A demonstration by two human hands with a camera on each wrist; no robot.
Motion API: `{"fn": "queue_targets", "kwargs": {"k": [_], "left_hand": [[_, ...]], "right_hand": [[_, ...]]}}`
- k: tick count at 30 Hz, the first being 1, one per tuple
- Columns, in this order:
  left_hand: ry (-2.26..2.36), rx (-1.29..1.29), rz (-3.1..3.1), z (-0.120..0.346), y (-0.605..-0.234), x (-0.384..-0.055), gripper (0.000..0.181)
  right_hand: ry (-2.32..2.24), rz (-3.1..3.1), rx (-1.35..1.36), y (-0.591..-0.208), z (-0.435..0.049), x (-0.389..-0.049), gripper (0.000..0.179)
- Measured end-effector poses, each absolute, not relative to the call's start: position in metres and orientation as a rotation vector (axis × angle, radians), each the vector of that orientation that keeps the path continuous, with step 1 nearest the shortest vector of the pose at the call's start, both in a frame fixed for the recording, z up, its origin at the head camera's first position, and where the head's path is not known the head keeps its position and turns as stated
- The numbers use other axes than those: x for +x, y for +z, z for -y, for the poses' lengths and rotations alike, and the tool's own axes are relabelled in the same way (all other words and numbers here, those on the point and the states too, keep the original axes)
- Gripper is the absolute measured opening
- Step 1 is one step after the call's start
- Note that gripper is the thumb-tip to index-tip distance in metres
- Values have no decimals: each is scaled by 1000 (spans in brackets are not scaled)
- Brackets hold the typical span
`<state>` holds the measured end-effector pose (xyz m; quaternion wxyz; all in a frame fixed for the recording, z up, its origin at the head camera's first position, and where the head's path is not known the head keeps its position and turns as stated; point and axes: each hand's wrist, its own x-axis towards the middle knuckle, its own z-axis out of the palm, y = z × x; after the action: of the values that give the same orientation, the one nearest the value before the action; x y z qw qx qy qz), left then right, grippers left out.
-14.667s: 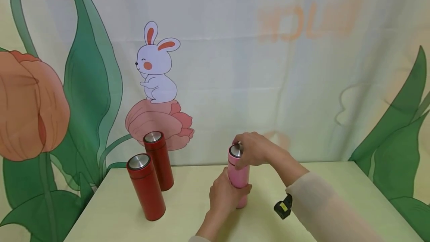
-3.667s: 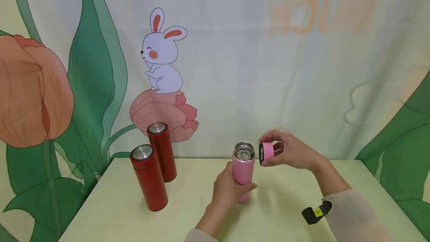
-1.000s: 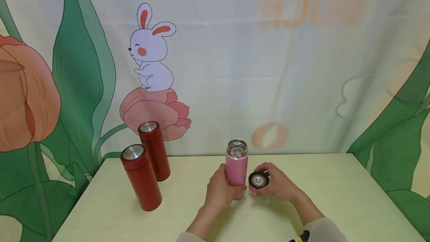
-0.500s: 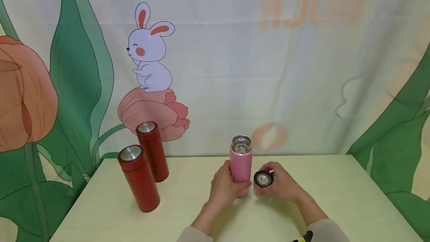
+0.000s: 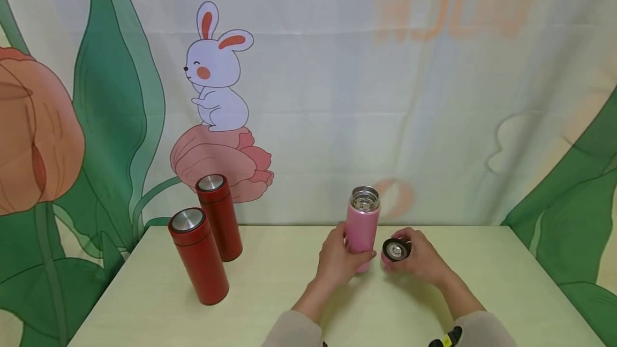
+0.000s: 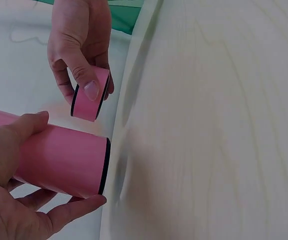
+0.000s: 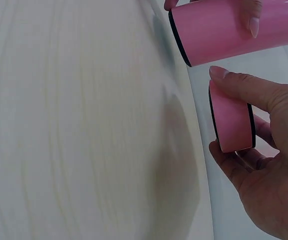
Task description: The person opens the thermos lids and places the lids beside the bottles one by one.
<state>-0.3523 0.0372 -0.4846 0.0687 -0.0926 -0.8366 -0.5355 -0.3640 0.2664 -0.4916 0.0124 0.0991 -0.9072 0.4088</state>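
A person's left grip [image 5: 339,258] is clamped round a pink bottle [image 5: 362,229], uncapped and nearly upright, over the desk [image 5: 270,277]. Just to the bottle's right, lower than its mouth [image 5: 365,200] and not touching, the right grip [image 5: 423,260] pinches the lid [image 5: 397,250], underside up.

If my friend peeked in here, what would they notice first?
Probably the white rabbit on the cloth behind the table. Next, the open pink flask in the left hand, with its lid in the right hand beside it. Two red flasks stand on the table's left side.
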Motion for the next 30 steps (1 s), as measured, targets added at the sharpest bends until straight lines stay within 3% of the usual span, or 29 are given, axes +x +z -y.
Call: {"fn": "queue_targets", "kwargs": {"k": [30], "left_hand": [[-1615,-283,2518,-101,-489,-395,65]], "right_hand": [[1084,2821,-19,-510,-304,-383,75]]}}
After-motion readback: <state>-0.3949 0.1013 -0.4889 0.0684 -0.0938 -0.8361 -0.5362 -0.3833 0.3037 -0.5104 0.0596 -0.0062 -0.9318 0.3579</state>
